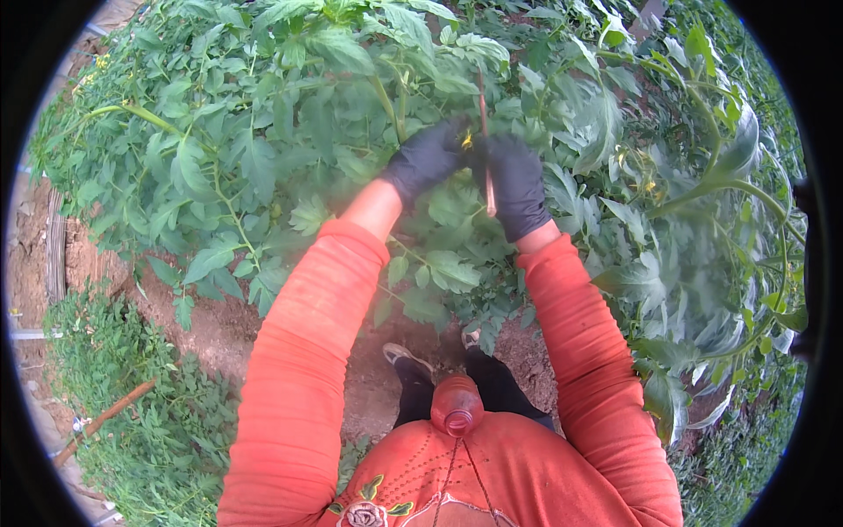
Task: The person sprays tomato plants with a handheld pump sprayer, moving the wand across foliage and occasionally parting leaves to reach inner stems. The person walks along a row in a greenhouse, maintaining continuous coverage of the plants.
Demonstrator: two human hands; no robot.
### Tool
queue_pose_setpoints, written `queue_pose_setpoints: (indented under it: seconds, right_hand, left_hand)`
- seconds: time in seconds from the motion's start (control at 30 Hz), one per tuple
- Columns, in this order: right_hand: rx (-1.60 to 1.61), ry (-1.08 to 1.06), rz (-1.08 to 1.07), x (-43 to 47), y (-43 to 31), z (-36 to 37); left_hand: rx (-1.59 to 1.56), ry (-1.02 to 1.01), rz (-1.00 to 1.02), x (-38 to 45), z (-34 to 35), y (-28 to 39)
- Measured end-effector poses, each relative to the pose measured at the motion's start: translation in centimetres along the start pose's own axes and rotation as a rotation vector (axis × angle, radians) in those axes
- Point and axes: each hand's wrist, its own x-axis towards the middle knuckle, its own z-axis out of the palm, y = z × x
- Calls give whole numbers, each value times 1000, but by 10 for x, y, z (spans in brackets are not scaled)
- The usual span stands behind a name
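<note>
My left hand [428,158], in a black glove, reaches in among the tomato leaves. Its curled fingers are at a small yellow tomato flower [467,139] and appear to pinch it, though the fingertips are blurred. Close on the right, my right hand [517,181], gloved in black too, grips a thin reddish-brown stick [489,188]. The stick stands nearly upright in the view, its upper end among the leaves. Both hands almost touch around the flower. Below them hangs a clear plastic bottle [456,402] with an open mouth and reddish contents, in front of my waist.
Dense tomato plants [263,132] surround both hands. A thick bent stem [711,188] arches on the right, near more yellow flowers [649,186]. Bare soil [369,388] shows around my shoes [405,356]. A brown pole [105,421] leans at lower left. Cords [452,474] run up from the bottle.
</note>
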Motion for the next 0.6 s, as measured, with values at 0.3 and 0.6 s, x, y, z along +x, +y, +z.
queue_pose_setpoints:
  seconds: [0.3, 0.6]
  right_hand:
    - [91, 28, 61, -1, 0, -3]
    - [586, 172, 267, 5, 2, -8]
  left_hand:
    - [157, -20, -28, 3, 2, 3]
    - [-26, 2, 15, 9, 5, -8]
